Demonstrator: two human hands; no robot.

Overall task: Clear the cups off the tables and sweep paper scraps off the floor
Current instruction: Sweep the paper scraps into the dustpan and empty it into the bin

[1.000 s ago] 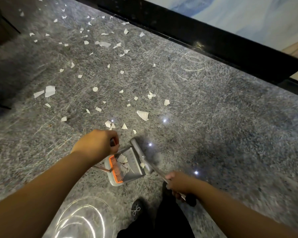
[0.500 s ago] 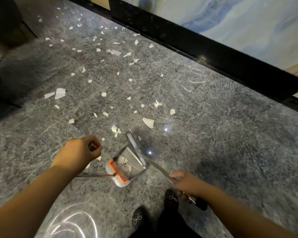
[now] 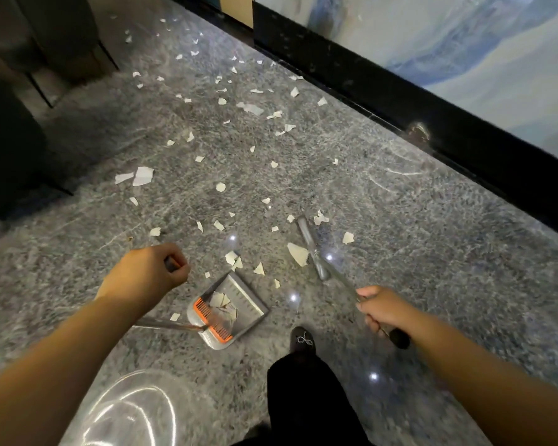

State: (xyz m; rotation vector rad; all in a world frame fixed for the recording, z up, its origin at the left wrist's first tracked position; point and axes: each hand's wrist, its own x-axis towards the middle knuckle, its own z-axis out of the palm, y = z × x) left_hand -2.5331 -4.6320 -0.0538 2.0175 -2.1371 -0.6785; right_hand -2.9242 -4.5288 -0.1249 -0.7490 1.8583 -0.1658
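Note:
White paper scraps (image 3: 142, 176) lie scattered over the grey stone floor (image 3: 416, 252), thickest ahead and to the left. A grey dustpan (image 3: 239, 300) with an orange comb edge rests on the floor below me, with several scraps inside. My left hand (image 3: 145, 275) is shut on the dustpan's long handle. My right hand (image 3: 382, 309) grips the broom handle. The grey broom head (image 3: 310, 246) is blurred and sits to the right of the pan, beside a large scrap (image 3: 298, 254).
A black baseboard (image 3: 432, 123) under a pale marbled wall runs along the right. Dark furniture (image 3: 10, 149) stands at the left. My black shoe (image 3: 302, 339) and trouser leg are just below the dustpan.
The broom head has swung out of the dustpan, forward and to the right. My left hand and the dustpan stay about where they were, and the camera has tilted up a little.

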